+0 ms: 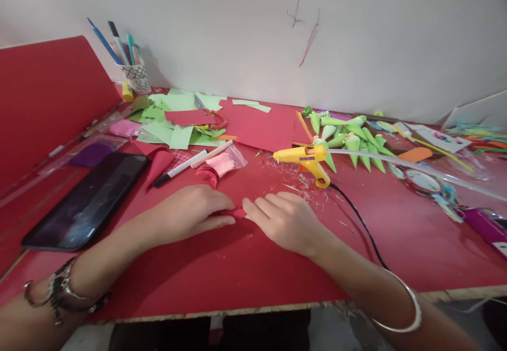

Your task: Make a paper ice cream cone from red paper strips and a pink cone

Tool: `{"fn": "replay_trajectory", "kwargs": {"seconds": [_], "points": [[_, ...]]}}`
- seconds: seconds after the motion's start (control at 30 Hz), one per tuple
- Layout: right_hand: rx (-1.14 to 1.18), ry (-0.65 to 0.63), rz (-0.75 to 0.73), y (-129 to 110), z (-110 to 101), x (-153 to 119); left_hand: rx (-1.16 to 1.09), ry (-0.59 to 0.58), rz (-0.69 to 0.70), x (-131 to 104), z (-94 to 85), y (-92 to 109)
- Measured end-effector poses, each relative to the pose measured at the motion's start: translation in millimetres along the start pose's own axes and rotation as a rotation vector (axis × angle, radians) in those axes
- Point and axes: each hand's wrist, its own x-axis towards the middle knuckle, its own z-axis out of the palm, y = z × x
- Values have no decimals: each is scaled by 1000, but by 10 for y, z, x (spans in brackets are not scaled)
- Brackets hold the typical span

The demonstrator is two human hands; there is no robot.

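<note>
Between my two hands, low over the red tabletop, is a small piece of red paper (238, 213). My left hand (194, 211) pinches its left end between thumb and fingers. At the other end, my right hand (283, 219) has its fingers curled against the same piece, hiding most of it. Just beyond my right hand lies a yellow glue gun (303, 155) with a long clear glue stick in its back. Past my left hand are a white marker with a black cap (180, 168), a red paper cone (158, 166) and a small bag of pink clay (222, 165).
A black phone (87, 203) lies at the left. Green paper scraps (180, 137), scissors (214, 119) and a red sheet (261, 124) lie at the back. Several green paper cones (352, 142) are piled behind the glue gun. A pen cup (137, 76) stands back left; a black cord (360, 219) runs right.
</note>
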Motion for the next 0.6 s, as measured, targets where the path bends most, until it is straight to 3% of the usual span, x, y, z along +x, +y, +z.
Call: {"fn": "replay_trajectory", "kwargs": {"seconds": [0.23, 0.43, 0.5, 0.6], "points": [[155, -217, 96, -7, 64, 7, 314, 5, 55, 28, 114, 28], [339, -387, 261, -31, -10, 47, 506, 45, 196, 35, 110, 51], [519, -421, 321, -12, -76, 55, 544, 62, 227, 29, 92, 66], [990, -496, 425, 39, -148, 54, 560, 103, 255, 15, 70, 77]]}}
